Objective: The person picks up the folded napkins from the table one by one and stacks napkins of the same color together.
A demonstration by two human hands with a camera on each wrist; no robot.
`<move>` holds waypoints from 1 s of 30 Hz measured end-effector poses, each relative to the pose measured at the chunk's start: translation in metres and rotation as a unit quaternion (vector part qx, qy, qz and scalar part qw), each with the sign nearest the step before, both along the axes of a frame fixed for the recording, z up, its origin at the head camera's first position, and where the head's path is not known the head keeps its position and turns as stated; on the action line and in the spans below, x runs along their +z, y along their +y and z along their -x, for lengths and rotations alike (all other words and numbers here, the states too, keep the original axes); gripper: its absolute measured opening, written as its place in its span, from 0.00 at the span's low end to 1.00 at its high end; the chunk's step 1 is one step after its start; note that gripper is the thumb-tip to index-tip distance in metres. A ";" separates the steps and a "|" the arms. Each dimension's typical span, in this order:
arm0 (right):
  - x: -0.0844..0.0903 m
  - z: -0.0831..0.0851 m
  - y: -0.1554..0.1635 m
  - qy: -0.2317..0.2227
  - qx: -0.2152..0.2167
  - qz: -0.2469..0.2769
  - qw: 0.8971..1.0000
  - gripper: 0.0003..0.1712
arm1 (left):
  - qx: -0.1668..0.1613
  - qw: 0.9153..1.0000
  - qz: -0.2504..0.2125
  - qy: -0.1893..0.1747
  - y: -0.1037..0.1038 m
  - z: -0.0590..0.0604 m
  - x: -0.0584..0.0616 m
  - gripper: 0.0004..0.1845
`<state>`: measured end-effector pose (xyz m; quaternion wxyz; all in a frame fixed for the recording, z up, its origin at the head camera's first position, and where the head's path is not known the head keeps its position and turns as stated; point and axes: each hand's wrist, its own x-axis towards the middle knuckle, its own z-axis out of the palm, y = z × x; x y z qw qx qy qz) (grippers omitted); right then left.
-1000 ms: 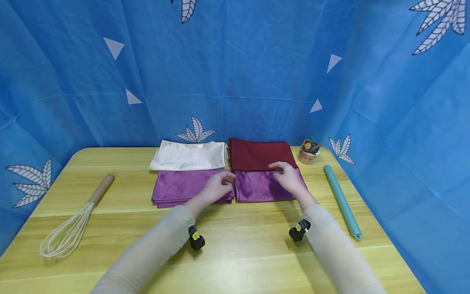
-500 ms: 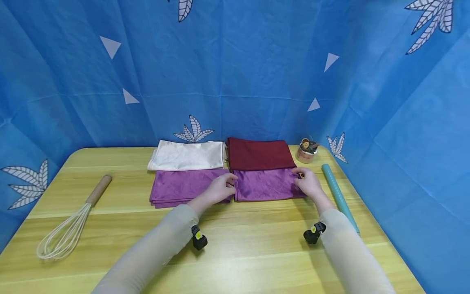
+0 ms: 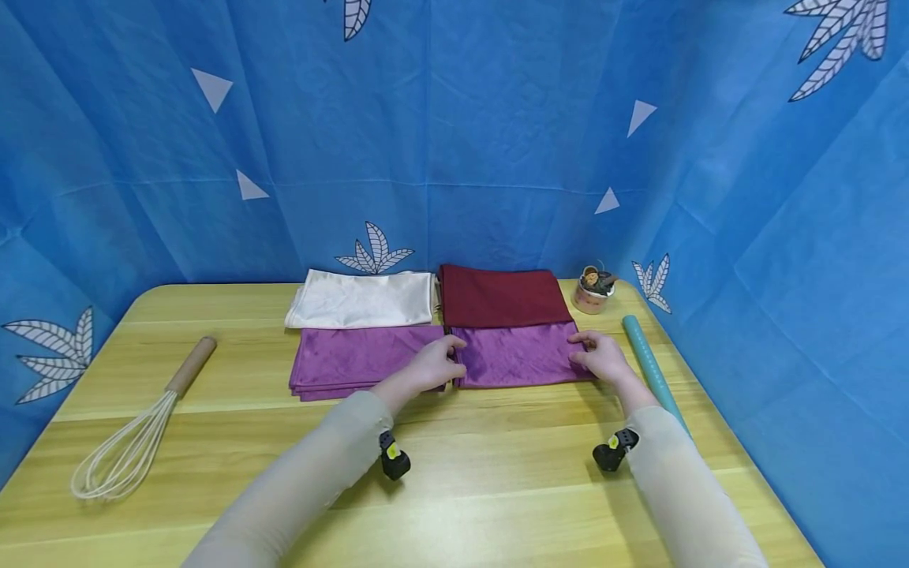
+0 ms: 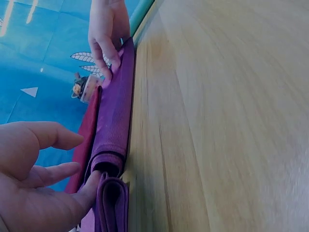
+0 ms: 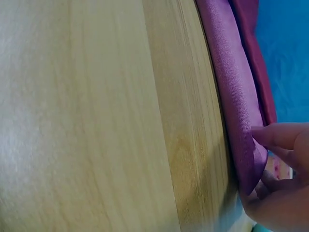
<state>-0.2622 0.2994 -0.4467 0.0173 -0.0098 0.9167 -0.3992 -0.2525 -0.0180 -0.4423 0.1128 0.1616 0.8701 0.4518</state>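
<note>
We see the right purple cloth [image 3: 514, 356] folded flat on the bench [image 3: 454, 473]. Left hand [image 3: 435, 364] sits at its left edge, fingers [image 4: 50, 169] loosely extended, one tip touching the fold. Right hand [image 3: 604, 356] is at its right edge, fingers [image 5: 282, 135] pinching the corner; thumb hidden under fabric. Behind the cloth: maroon cloth [image 3: 500, 296]. Left of it: second purple cloth [image 3: 351, 361]. Right of it: teal roll [image 3: 649, 367], partly covered by the right sleeve.

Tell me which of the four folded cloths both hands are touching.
The right-hand purple cloth, in front of the maroon cloth: left hand at its left edge, right hand at its right.
</note>
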 end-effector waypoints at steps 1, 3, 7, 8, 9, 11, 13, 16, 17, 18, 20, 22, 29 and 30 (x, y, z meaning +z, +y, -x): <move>0.000 0.000 0.000 -0.001 0.003 0.002 1.000 0.19 | -0.001 1.000 -0.001 0.003 0.001 0.000 0.001 0.27; -0.001 -0.001 0.001 -0.005 0.009 0.009 1.000 0.20 | -0.003 1.000 0.002 0.007 0.004 -0.001 0.001 0.26; -0.002 -0.001 0.003 -0.008 0.024 0.016 1.000 0.19 | -0.009 1.000 0.011 0.009 0.011 -0.002 0.001 0.26; -0.003 0.000 0.004 -0.011 0.027 0.018 0.999 0.18 | -0.012 1.000 0.014 0.008 0.013 -0.002 0.001 0.25; -0.003 0.000 0.004 -0.012 0.030 0.019 0.999 0.18 | -0.014 1.000 0.015 0.008 0.015 -0.002 0.001 0.25; -0.003 0.000 0.003 -0.016 0.034 0.023 0.999 0.17 | -0.015 1.000 0.013 0.006 0.019 -0.003 0.000 0.23; -0.003 -0.001 0.001 -0.027 0.037 0.037 0.998 0.17 | -0.014 1.000 0.008 0.005 0.023 -0.003 -0.002 0.22; -0.003 -0.002 -0.002 -0.037 0.040 0.048 0.997 0.17 | -0.012 1.000 -0.005 0.004 0.027 -0.005 -0.005 0.21; -0.003 -0.002 -0.002 -0.038 0.042 0.047 0.997 0.17 | -0.014 1.000 -0.008 0.006 0.028 -0.005 -0.005 0.21; -0.003 -0.002 -0.003 -0.040 0.044 0.046 0.997 0.17 | -0.014 1.000 -0.011 0.005 0.029 -0.005 -0.006 0.20; -0.002 -0.003 -0.004 -0.040 0.047 0.039 0.997 0.16 | -0.012 1.000 -0.019 0.003 0.030 -0.006 -0.008 0.20; -0.002 -0.003 -0.006 -0.041 0.050 0.032 0.997 0.16 | -0.006 1.000 -0.028 0.002 0.031 -0.006 -0.010 0.19; -0.003 -0.004 -0.009 -0.046 0.047 0.034 0.997 0.15 | 0.019 0.999 -0.040 0.014 0.034 -0.007 -0.015 0.19; -0.003 -0.004 -0.009 -0.045 0.045 0.035 0.997 0.15 | 0.019 0.999 -0.044 0.014 0.034 -0.007 -0.015 0.19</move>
